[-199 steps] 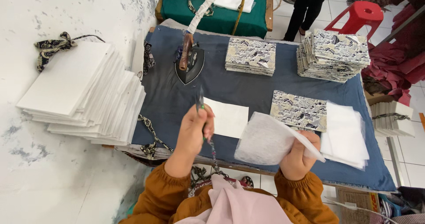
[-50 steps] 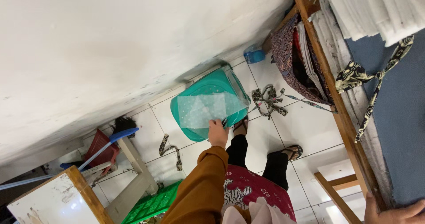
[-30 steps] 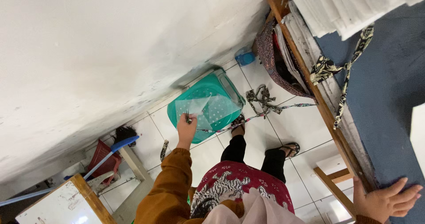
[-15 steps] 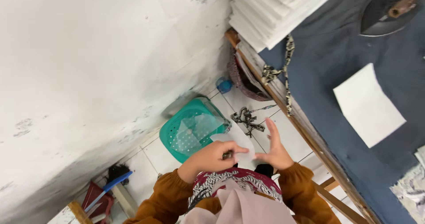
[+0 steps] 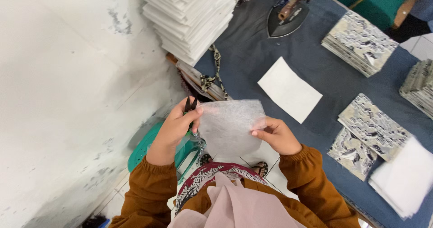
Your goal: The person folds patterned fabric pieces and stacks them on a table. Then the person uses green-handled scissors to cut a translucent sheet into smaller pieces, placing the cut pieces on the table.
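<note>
Both my hands hold up a thin, translucent white sheet of interfacing (image 5: pixel 230 126) in front of me, over my lap. My left hand (image 5: pixel 173 128) pinches its left edge and also grips small black thread snips (image 5: pixel 190 105), blades pointing up. My right hand (image 5: pixel 277 135) pinches the sheet's right edge. A single white rectangle of fabric (image 5: pixel 288 89) lies flat on the blue-covered table (image 5: pixel 252 47) just beyond my hands.
A tall stack of white sheets (image 5: pixel 189 16) sits at the table's left end. An old iron (image 5: pixel 286 16) rests at the back. Stacks of patterned fabric squares (image 5: pixel 358 43) (image 5: pixel 372 128) and white pieces (image 5: pixel 406 178) lie right. A green basket (image 5: pixel 149 144) stands on the floor by the wall.
My view swung from the floor and green basket back up to the table. My left hand came up from the basket, and both hands now hold the thin white sheet.
</note>
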